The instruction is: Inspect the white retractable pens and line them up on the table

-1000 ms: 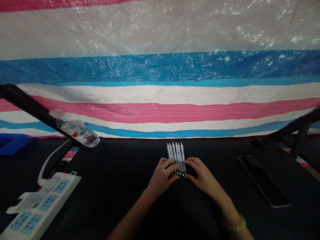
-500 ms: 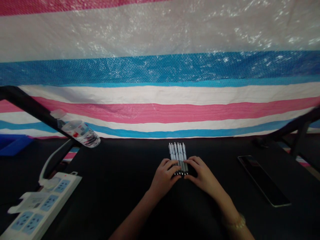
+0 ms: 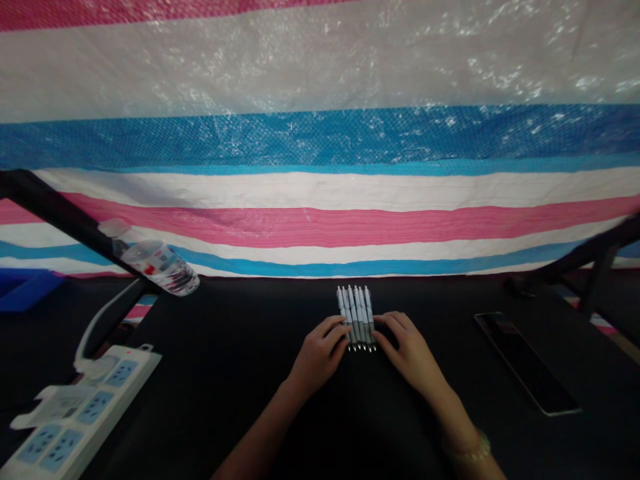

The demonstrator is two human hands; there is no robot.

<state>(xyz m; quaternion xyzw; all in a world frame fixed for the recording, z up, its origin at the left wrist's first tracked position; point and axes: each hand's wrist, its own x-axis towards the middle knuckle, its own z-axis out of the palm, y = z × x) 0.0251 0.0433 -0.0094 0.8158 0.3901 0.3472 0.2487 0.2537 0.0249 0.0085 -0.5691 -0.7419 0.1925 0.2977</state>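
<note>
Several white click pens with grey grips lie side by side in a neat row on the black table, clickers pointing away from me and tips toward me. My left hand presses its curled fingertips and thumb against the left side of the row, partly covering the leftmost pen's grip. From the other side, my right hand touches the rightmost pen with fingertips and thumb. Between them the two hands clasp the row. A bracelet circles my right wrist.
A phone lies on the right of the black table. On the left are a white power strip with a plugged cable, a tilted water bottle and a blue tray. A striped plastic sheet hangs behind.
Both hands have drawn back off the top of the pens to the sides of the row. The grey grips and tips show more fully now.
</note>
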